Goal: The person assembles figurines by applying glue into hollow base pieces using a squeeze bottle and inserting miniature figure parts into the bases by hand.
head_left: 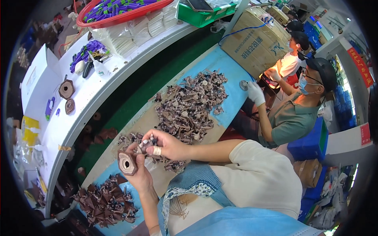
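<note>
My left hand point(141, 177) is closed round a brown hexagonal base point(127, 163) with a dark hole in its middle, tilted up towards me. Close above it, my right hand point(167, 144) pinches a small greyish-brown figurine point(142, 147); pale tape wraps one finger. Whether the figurine touches the base I cannot tell. Beyond my right hand spreads a large heap of similar small figurines point(189, 108) on the work table. At the near left lies a pile of dark brown pieces point(106, 202), some with pointed parts, on a blue sheet point(138, 226).
A white curved bench point(88, 92) holds two brown hexagonal pieces point(66, 89), a glue bottle point(100, 67) and a red basin point(82, 20) of purple-green parts. At the table's far end stands a cardboard box point(252, 43). A masked co-worker point(293, 114) in white gloves sits to the right.
</note>
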A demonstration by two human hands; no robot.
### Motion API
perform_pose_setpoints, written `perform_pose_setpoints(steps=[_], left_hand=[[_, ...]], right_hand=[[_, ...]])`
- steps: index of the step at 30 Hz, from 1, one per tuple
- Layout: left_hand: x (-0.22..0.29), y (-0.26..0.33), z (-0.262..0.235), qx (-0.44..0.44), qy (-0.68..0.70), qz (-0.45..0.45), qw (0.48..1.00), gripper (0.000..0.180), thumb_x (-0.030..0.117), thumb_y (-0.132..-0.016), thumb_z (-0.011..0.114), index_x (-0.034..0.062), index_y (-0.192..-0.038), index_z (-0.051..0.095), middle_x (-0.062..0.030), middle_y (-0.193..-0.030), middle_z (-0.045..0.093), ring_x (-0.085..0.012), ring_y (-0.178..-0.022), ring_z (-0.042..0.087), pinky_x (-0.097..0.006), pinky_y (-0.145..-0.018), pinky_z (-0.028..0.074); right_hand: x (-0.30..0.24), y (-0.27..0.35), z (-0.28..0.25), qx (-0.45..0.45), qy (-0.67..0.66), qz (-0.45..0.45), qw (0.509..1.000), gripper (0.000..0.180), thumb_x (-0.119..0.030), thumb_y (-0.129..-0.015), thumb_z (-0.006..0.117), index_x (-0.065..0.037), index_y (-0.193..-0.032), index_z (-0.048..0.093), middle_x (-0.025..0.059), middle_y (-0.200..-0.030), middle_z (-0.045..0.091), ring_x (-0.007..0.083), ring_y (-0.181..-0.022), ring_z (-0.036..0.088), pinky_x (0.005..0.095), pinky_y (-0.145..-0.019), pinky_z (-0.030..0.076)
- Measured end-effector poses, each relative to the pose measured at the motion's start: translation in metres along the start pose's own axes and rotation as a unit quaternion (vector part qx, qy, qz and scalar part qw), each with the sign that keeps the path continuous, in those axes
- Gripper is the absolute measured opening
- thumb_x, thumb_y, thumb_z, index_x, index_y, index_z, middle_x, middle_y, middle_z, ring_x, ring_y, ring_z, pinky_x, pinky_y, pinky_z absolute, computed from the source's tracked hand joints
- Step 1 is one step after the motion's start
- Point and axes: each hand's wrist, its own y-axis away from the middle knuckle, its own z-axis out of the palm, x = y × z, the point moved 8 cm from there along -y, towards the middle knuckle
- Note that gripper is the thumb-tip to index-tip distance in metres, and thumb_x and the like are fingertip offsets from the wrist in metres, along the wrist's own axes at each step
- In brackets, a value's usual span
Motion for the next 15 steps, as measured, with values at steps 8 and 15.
perform_pose_setpoints(steps=[8,15], left_hand=[[0.016,0.005,0.003,0.053,-0.064,0.062,0.995,0.026,-0.003,-0.078,0.07,-0.0004,-0.101,0.059,-0.006,-0.095,0.064,-0.011,-0.084,0.057,-0.025,-0.078,0.046],[0.042,0.0,0.022,-0.097,-0.146,0.15,0.973,0.031,0.003,-0.07,0.08,0.0021,-0.094,0.059,-0.0051,-0.094,0.064,-0.0094,-0.084,0.058,-0.026,-0.072,0.048]], right_hand=[[-0.033,-0.001,0.009,-0.015,0.156,-0.071,0.985,0.03,-0.004,-0.086,0.063,-0.007,-0.112,0.048,0.0032,-0.101,0.055,0.0114,-0.091,0.054,0.0259,-0.079,0.046],[-0.031,-0.008,0.0,-0.05,-0.086,0.034,0.994,0.035,-0.009,-0.084,0.068,-0.005,-0.113,0.048,0.0035,-0.103,0.055,0.0115,-0.097,0.055,0.0265,-0.082,0.048]])
